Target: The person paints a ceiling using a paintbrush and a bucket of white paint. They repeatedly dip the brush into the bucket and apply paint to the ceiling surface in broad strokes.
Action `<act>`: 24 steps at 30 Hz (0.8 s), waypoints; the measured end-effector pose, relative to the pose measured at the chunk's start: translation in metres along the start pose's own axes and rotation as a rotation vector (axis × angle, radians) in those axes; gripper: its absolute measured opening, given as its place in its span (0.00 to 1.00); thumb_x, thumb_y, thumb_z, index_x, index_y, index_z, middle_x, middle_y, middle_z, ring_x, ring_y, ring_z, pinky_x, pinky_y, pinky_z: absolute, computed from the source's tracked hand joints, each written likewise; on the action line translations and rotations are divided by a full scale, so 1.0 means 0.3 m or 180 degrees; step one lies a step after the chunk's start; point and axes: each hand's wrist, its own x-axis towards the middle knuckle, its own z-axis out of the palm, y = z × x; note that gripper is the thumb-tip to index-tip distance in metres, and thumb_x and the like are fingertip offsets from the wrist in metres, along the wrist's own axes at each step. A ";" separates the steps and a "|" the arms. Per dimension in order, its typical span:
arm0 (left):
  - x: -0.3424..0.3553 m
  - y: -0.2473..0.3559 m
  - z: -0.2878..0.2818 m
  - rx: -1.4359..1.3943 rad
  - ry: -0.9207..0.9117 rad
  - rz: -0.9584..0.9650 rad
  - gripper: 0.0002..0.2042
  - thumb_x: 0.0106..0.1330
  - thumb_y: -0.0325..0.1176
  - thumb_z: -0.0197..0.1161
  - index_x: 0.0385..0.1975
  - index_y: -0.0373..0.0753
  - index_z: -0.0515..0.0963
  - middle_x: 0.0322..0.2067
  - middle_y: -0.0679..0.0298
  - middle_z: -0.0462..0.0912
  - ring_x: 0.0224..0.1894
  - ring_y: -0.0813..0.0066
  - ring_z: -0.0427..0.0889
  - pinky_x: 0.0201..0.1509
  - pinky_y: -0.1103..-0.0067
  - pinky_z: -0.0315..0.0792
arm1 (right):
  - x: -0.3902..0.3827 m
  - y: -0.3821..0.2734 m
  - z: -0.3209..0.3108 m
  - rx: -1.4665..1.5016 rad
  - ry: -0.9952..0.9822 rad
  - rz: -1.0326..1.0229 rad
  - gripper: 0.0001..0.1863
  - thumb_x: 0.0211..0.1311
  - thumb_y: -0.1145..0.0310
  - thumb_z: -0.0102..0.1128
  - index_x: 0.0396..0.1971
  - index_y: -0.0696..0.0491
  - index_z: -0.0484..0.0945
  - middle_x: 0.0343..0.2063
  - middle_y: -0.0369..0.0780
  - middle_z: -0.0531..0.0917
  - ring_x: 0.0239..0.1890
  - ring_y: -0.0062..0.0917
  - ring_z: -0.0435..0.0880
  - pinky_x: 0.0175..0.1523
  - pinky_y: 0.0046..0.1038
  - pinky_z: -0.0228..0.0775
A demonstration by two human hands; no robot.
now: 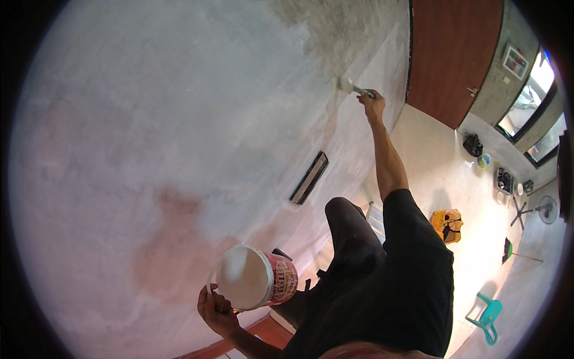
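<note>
My right hand (373,107) reaches out and up along the wall (149,119), its fingers closed around a paintbrush (360,91). The pale bristles of the brush are at the wall surface, beside a rough grey-brown patch. Low at the left, my left hand (219,312) is closed on the rim and white handle of a paint bucket (283,280). This bucket is white inside, with a red printed outside, and is tilted so its opening shows. How much paint it holds I cannot tell. White coating covers much of the wall, with pinkish and grey areas showing through.
A dark framed rectangular fixture (309,178) sits on the wall between my hands. Beyond my right arm are a brown door (452,60), a yellow bag (447,225), a black bag (473,145), a grey tub (504,180), a fan (545,209) and a green plastic stool (489,317).
</note>
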 end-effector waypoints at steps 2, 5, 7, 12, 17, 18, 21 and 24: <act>0.006 0.002 -0.002 -0.0009 -0.0069 -0.0029 0.10 0.65 0.27 0.51 0.38 0.27 0.76 0.13 0.78 0.55 0.14 0.92 0.46 0.15 0.86 0.40 | 0.016 0.005 0.055 0.0032 0.0580 -0.0115 0.11 0.58 0.76 0.59 0.39 0.66 0.79 0.27 0.43 0.83 0.31 0.27 0.86 0.36 0.23 0.78; 0.010 0.011 0.006 0.0013 -0.0063 -0.0126 0.10 0.65 0.27 0.51 0.38 0.27 0.76 0.13 0.78 0.54 0.14 0.92 0.46 0.15 0.86 0.40 | -0.005 0.018 0.107 -0.0588 0.0773 -0.0172 0.15 0.57 0.71 0.59 0.41 0.64 0.81 0.25 0.40 0.85 0.26 0.22 0.83 0.33 0.22 0.74; 0.009 0.008 -0.002 0.0022 -0.0059 -0.0080 0.10 0.65 0.27 0.51 0.38 0.27 0.76 0.13 0.78 0.54 0.14 0.91 0.46 0.15 0.86 0.40 | -0.072 0.023 0.149 -0.1010 0.0636 -0.0308 0.18 0.55 0.67 0.60 0.42 0.62 0.82 0.24 0.40 0.86 0.24 0.20 0.81 0.34 0.23 0.73; 0.002 0.012 -0.004 0.0060 -0.0109 -0.0052 0.10 0.66 0.28 0.51 0.38 0.27 0.76 0.12 0.78 0.55 0.14 0.91 0.46 0.15 0.86 0.40 | -0.411 -0.067 0.202 -0.1244 0.0016 -0.0410 0.19 0.56 0.64 0.59 0.44 0.60 0.82 0.25 0.43 0.86 0.28 0.23 0.84 0.37 0.25 0.72; 0.008 0.004 -0.012 0.0163 -0.0158 0.0043 0.10 0.66 0.28 0.51 0.38 0.27 0.76 0.12 0.77 0.56 0.14 0.91 0.47 0.15 0.86 0.40 | -0.711 -0.170 0.091 -0.0193 -0.1084 0.0223 0.16 0.58 0.72 0.62 0.45 0.63 0.80 0.32 0.43 0.85 0.36 0.26 0.85 0.45 0.25 0.75; 0.013 0.001 -0.013 0.0148 -0.0174 0.0049 0.10 0.66 0.28 0.51 0.38 0.27 0.75 0.12 0.76 0.56 0.14 0.91 0.47 0.16 0.86 0.41 | -0.719 -0.203 0.066 0.0030 -0.1300 0.0386 0.15 0.60 0.75 0.61 0.46 0.65 0.79 0.33 0.41 0.85 0.37 0.25 0.85 0.46 0.23 0.75; 0.008 -0.005 -0.021 0.0100 -0.0130 0.0069 0.10 0.66 0.28 0.51 0.38 0.27 0.75 0.12 0.76 0.56 0.14 0.91 0.47 0.16 0.86 0.41 | -0.578 -0.223 0.048 -0.0313 -0.0671 0.0096 0.14 0.61 0.73 0.60 0.43 0.66 0.79 0.32 0.42 0.85 0.35 0.24 0.85 0.45 0.23 0.75; 0.006 -0.005 -0.005 0.0038 -0.0033 0.0060 0.10 0.65 0.28 0.51 0.38 0.27 0.75 0.12 0.76 0.56 0.14 0.91 0.48 0.16 0.86 0.41 | -0.320 -0.178 0.073 -0.0223 0.0422 -0.0426 0.14 0.59 0.71 0.59 0.42 0.65 0.80 0.27 0.42 0.85 0.31 0.22 0.84 0.40 0.24 0.74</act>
